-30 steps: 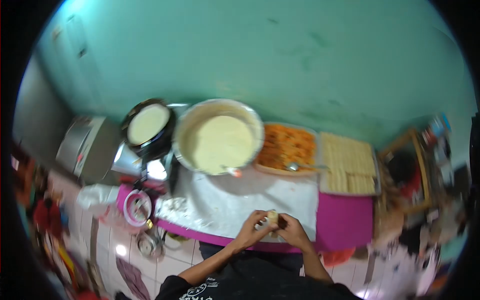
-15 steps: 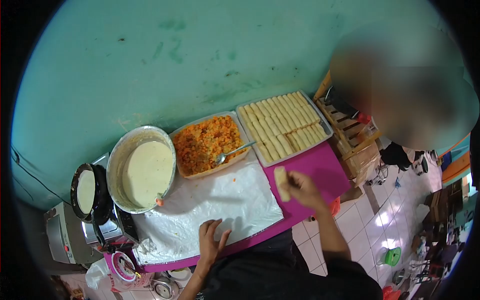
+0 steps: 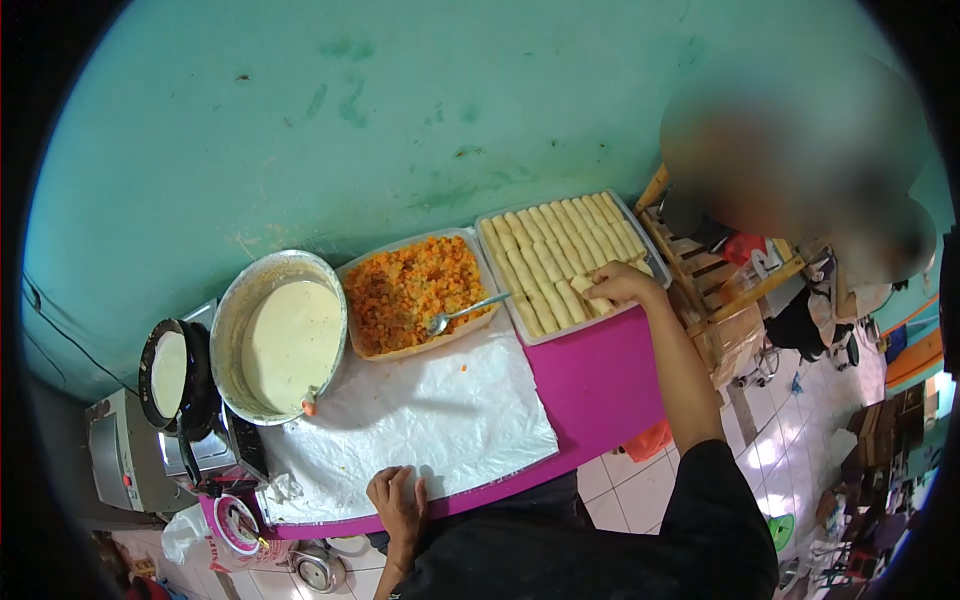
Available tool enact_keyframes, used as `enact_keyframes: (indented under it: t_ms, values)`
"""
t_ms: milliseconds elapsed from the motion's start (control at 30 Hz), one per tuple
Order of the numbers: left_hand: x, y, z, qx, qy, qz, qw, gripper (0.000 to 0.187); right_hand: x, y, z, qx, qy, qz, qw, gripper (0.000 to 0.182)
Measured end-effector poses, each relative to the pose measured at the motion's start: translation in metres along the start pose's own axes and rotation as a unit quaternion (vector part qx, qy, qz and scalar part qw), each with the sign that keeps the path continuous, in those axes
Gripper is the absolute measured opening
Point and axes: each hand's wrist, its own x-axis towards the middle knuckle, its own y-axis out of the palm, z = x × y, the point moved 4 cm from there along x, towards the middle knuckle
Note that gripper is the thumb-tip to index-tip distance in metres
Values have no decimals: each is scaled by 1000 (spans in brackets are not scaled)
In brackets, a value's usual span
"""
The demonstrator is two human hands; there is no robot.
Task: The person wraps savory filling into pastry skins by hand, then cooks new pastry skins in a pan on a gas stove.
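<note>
My right hand (image 3: pixel 622 281) is closed on a pale rolled pancake (image 3: pixel 592 295) and has it down at the near right part of the plastic tray (image 3: pixel 654 250). Rows of similar filled rolls (image 3: pixel 545 255) lie packed side by side in that tray; my fingers hide some of them. At the near edge of the white plastic sheet (image 3: pixel 460 400), my left hand (image 3: pixel 402 503) rests with slightly bent fingers apart and nothing in them. A tub (image 3: pixel 400 352) of diced orange vegetable filling (image 3: pixel 415 285) stands beside the tray, with a metal spoon (image 3: pixel 465 313) lying in it.
Left of the filling is a large pot (image 3: pixel 225 345) of pale batter (image 3: pixel 295 345). Farther left, a black frying pan (image 3: pixel 150 400) with a pale round layer sits on a stove (image 3: pixel 240 450). A wooden rack (image 3: pixel 690 280) and a blurred person are at the right.
My right hand has carried the roll from above the purple table cover up to the tray. The left hand has drawn slightly back towards the table's near edge.
</note>
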Motion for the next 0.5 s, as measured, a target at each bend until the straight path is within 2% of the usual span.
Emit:
enact_keyframes:
  t_ms: [233, 500]
  values:
    - [3, 0, -1, -1, 17, 13, 1000, 29, 27, 17, -23, 7, 27, -38, 999, 47]
    - [2, 2, 2, -1, 25, 7, 1000, 30, 36, 30, -32, 58, -10, -70, 996, 49]
